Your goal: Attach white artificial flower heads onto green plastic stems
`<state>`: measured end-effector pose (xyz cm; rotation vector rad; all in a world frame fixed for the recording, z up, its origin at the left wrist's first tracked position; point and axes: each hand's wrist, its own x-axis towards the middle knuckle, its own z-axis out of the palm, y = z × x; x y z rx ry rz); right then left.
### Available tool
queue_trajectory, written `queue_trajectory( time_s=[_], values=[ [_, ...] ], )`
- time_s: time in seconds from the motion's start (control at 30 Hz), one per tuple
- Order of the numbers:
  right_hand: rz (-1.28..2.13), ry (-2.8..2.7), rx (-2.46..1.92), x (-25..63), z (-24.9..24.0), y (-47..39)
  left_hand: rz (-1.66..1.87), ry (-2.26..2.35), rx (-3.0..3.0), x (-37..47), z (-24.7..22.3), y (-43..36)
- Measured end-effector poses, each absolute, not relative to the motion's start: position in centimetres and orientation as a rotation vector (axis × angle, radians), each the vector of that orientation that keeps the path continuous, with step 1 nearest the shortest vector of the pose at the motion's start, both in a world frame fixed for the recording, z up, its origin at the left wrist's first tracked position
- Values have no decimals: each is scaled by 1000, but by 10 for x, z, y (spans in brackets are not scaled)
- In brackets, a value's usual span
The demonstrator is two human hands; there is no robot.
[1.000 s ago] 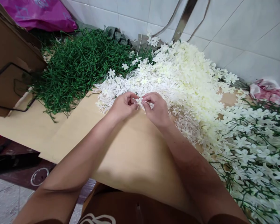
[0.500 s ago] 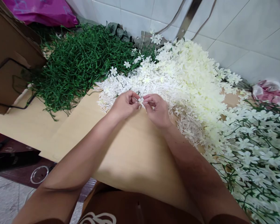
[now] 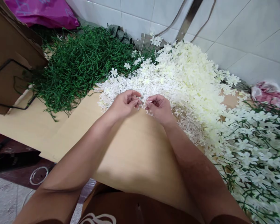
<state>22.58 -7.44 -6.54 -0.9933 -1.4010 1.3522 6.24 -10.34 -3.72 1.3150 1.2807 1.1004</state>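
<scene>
White plastic flower piece (image 3: 142,102) is pinched between the fingertips of the left hand (image 3: 124,104) and right hand (image 3: 160,107), above the cardboard sheet (image 3: 133,149) beside the loose blossom pile (image 3: 184,77).

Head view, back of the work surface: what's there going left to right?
Brown cardboard box → pile of green stems → heap of cream flower heads → pink bag. In front of the heap, left hand then right hand, fingertips meeting on a small white flower piece.
</scene>
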Motion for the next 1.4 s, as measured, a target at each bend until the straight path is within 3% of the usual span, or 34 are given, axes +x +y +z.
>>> queue_trajectory(
  time_s=[0.2, 0.63, 0.7, 0.83, 0.97, 1.13, 1.4],
  values=[
    [1609, -1113, -909, 222, -62, -77, 1106, 1402, 1321, 68, -34, -103],
    [1646, -1148, -898, 219, -57, -83, 915, 1417, 1618, 64, -35, -100],
    [1618, -1135, -935, 220, -59, -81, 847, 1524, 1774, 46, -26, -87],
    [1590, -1136, -963, 220, -62, -79, 896, 2159, 1874, 6, -12, -41],
    [1636, -1205, -944, 217, -64, -82, 581, 2388, 2030, -4, -8, 5],
    [1652, -1245, -932, 216, -65, -82, 87, 2398, 2249, 5, -12, 31],
    [1667, -1234, -925, 217, -67, -76, 211, 2159, 2465, 8, -19, 37]
  ],
)
